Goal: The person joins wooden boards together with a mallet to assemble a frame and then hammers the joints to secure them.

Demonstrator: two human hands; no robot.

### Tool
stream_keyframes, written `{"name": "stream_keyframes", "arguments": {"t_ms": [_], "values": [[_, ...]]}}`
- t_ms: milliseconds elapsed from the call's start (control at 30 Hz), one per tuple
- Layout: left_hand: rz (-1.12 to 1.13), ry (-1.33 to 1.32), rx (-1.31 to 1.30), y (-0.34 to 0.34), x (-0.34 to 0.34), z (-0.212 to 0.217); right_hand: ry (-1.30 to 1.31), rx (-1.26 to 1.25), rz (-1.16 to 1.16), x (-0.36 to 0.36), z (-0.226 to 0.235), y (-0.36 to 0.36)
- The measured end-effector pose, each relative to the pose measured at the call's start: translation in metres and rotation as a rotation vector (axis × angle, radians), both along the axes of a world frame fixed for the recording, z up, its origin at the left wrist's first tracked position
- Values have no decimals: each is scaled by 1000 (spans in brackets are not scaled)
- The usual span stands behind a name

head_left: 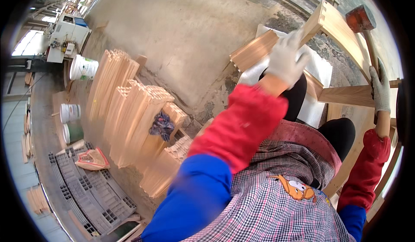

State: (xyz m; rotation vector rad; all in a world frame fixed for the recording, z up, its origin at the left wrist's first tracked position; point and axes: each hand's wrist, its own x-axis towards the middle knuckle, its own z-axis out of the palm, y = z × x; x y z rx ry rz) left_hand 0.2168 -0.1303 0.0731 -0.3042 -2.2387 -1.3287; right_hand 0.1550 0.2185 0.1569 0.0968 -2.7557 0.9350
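Note:
My right hand (380, 88), in a pale glove, is closed round the handle of a mallet (360, 19) whose head is worn red and black. The mallet head stands up beside a dovetailed wooden frame (341, 32), part of which rests near my knees. My left hand (285, 60), also gloved and slightly blurred, is raised at the frame's left board, thumb and fingers apart. Whether its fingertips touch that board I cannot tell. Just left of this hand, a wooden board with a notched end (255, 51) lies on a white sheet (322, 65).
Tall stacks of notched boards (138, 108) stand on the floor to my left, a dark crumpled cloth (162, 126) on one. Beyond are white buckets (83, 68), a grey plastic pallet (93, 190) carrying a red-and-white bag (92, 159), and a machine (69, 36) at the far left.

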Motion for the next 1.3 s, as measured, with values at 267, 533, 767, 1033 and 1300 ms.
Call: {"name": "stream_keyframes", "arguments": {"t_ms": [267, 533, 767, 1033, 1300], "values": [[272, -1258, -577, -285, 232, -98, -91, 122, -73, -2, 5, -7], [620, -1487, -619, -377, 329, -199, 138, 186, 40, 11, 17, -30], [49, -604, -157, -283, 110, -113, 179, 132, -38, 29, 16, -50], [-507, -320, 39, -41, -116, 100, -109, -49, -54, 38, 25, -54], [-610, -592, -65, 15, -184, 85, -66, -34, -20, 38, 32, -53]]}}
